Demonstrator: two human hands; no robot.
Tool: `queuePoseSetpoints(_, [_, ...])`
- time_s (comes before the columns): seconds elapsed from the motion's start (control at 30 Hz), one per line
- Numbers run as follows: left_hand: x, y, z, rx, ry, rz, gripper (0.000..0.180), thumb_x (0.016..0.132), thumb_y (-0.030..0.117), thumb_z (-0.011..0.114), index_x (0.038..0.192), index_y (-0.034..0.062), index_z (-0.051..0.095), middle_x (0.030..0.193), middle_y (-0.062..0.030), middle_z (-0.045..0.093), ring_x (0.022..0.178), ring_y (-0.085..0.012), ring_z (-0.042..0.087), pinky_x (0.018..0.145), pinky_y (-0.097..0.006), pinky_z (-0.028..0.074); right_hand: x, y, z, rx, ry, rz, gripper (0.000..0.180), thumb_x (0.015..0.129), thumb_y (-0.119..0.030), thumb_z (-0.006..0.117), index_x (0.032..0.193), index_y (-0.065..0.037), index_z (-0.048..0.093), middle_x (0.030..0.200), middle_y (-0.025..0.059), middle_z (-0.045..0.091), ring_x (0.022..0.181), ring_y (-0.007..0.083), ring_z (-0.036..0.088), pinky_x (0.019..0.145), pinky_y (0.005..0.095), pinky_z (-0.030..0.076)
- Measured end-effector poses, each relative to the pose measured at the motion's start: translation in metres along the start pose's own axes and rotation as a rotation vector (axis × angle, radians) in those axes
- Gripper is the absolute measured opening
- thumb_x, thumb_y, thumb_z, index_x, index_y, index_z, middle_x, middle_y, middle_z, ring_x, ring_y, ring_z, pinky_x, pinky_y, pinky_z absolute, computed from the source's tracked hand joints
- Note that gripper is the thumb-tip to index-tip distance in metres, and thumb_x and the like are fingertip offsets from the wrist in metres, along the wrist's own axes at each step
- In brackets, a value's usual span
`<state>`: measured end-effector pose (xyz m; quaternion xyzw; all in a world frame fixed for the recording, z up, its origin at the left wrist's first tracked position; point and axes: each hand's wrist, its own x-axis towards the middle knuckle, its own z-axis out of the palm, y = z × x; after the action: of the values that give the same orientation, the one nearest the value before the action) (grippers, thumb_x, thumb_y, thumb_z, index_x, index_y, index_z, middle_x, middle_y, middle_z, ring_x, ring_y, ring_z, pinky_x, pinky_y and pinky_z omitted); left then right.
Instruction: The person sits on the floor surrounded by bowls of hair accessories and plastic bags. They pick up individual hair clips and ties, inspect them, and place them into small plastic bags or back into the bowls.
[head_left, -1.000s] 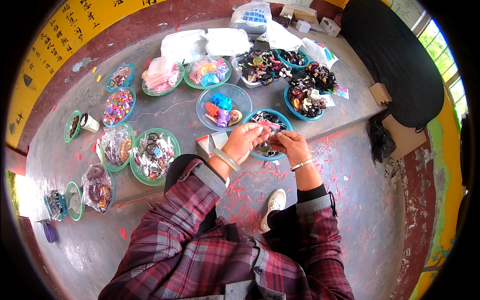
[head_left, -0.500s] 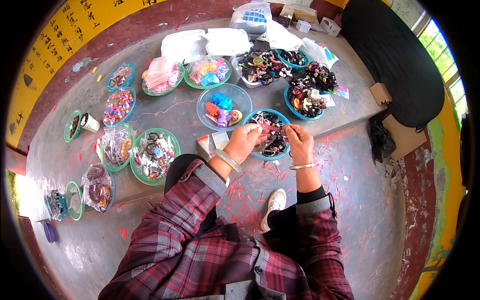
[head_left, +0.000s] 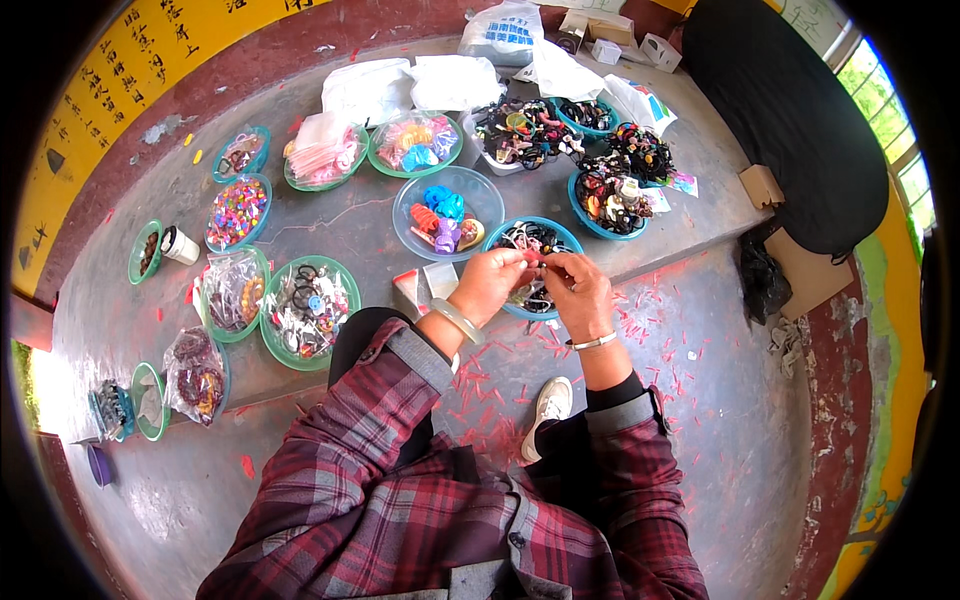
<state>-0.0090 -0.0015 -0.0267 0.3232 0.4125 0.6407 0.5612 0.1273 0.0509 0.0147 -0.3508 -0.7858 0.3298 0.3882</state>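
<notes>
Pinched in the fingers of my left hand (head_left: 492, 287) is a small pinkish-red strip (head_left: 533, 257), thin and partly covered by the fingertips. My right hand (head_left: 583, 300) is closed too, its thumb and fingertips meeting the strip's right end. A tiny dark piece seems to sit in that pinch, too small to name. Both hands hover over a blue bowl (head_left: 530, 316) full of dark hair ties with small ornaments, and they hide part of it. Just behind stands a clear bowl (head_left: 410, 238) with blue, orange and purple hair accessories.
Green bowls of bagged items (head_left: 268, 335) stand on the grey platform at left, beside a bowl of colourful beads (head_left: 238, 212). More hair ties fill a blue bowl (head_left: 612, 235) at right. White bags (head_left: 368, 92) lie at the back. Red scraps (head_left: 485, 385) litter the floor.
My right hand has moved left and slightly inward, so its fingertips now meet those of my left hand. The strip, stretched between them before, shows less. My left hand has hardly moved.
</notes>
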Motion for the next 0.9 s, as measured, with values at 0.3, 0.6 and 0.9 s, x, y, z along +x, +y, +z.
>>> queuePoseSetpoints(0.3, [-0.001,-0.008,0.005,0.827,0.058,0.393,0.023,0.083,0.003,0.044,0.103,-0.0018,0.056,0.089,-0.0144,0.062,0.077,-0.0183,0.061,0.067,-0.027,0.047,-0.005,-0.004,0.013,-0.311,0.057,-0.118,0.010,0.071,-0.013,0.060,0.080,-0.008,0.062,0.072,0.0093,0.058,0.064,0.0287,0.057,0.055,0.0362,0.046])
queuePoseSetpoints(0.6, [-0.001,-0.011,0.008,0.995,0.033,0.478,0.022,0.077,0.000,0.045,0.096,0.0002,0.057,0.078,-0.0156,0.059,0.069,-0.0282,0.058,0.060,-0.032,0.046,-0.009,-0.006,0.013,-0.444,0.004,-0.081,0.009,0.073,-0.016,0.058,0.077,-0.008,0.061,0.071,0.0099,0.058,0.065,0.0293,0.058,0.056,0.0387,0.046])
queuePoseSetpoints(0.9, [-0.002,-0.019,0.004,1.035,-0.021,0.516,0.022,0.073,-0.002,0.044,0.092,0.0010,0.056,0.081,-0.0175,0.058,0.074,-0.0341,0.057,0.062,-0.036,0.046,-0.010,-0.001,0.014,-0.476,0.000,-0.088,0.009,0.073,-0.014,0.056,0.072,-0.006,0.058,0.070,0.0116,0.057,0.064,0.0303,0.057,0.055,0.0394,0.045])
